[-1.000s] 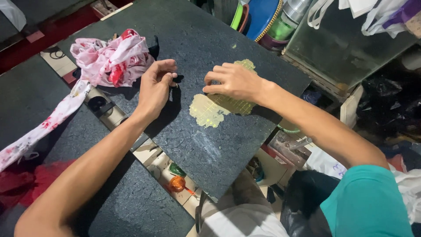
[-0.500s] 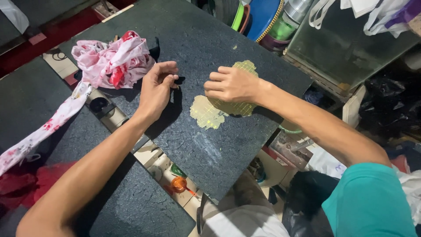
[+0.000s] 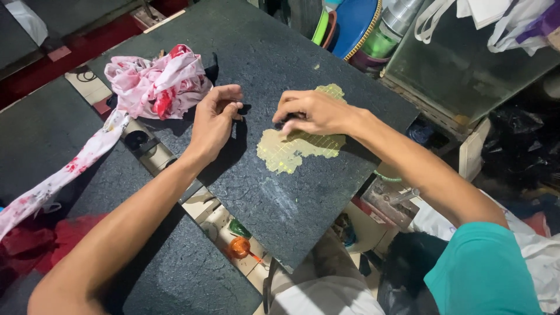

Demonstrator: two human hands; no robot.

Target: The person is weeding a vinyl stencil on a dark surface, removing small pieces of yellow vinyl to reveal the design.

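Observation:
A dark speckled board [image 3: 291, 204] lies tilted across the work area. On it sits a flat yellowish patch with a fine grid pattern [image 3: 291, 153]. My right hand [image 3: 312, 112] rests on the upper part of that patch, fingers curled and pressing down on it. My left hand [image 3: 214, 121] rests on the bare board just left of the patch, fingers loosely bent, near a small dark object at its fingertips. Whether either hand pinches anything is hidden by the fingers.
A pink and white cloth with red stains [image 3: 154, 81] lies bunched at the board's left, its strip trailing down-left. A second dark board [image 3: 35, 140] lies at left. Coloured bowls and a metal container [image 3: 356, 26] stand behind. A small orange object [image 3: 238, 247] sits below the board.
My right hand has slid slightly left and down over the yellowish patch. My left hand has hardly moved.

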